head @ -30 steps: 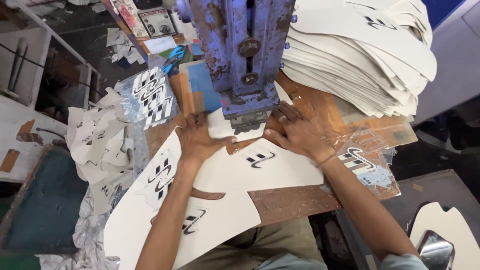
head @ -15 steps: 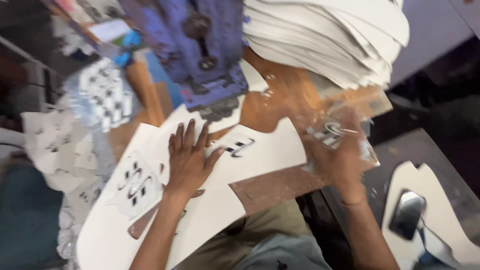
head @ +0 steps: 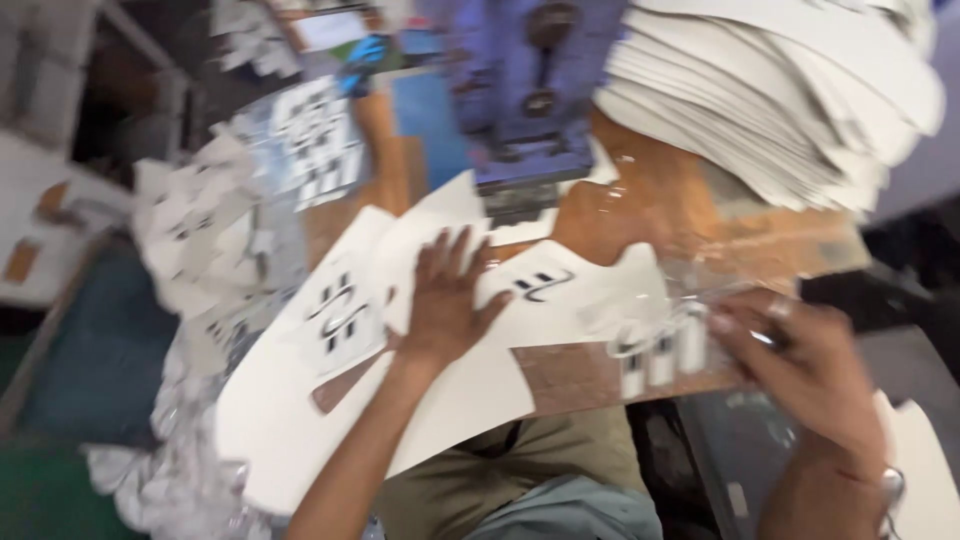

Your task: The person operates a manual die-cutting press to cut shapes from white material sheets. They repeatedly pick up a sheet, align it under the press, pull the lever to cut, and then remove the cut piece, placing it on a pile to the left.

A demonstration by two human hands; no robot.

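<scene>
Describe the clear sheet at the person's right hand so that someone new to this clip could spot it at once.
Start at the blue-purple press machine at the top middle, then drop to the brown wooden worktable and follow its near edge rightward. There the right hand touches a clear glossy film sheet carrying small white marks. Unlike the flat white cut pieces under the left hand, it is see-through and shiny.

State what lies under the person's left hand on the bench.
The left hand lies flat on a white cut sheet with a black mark, which overlaps more white sheets on the wooden bench. The sheet surface beneath the palm is hidden.
</scene>
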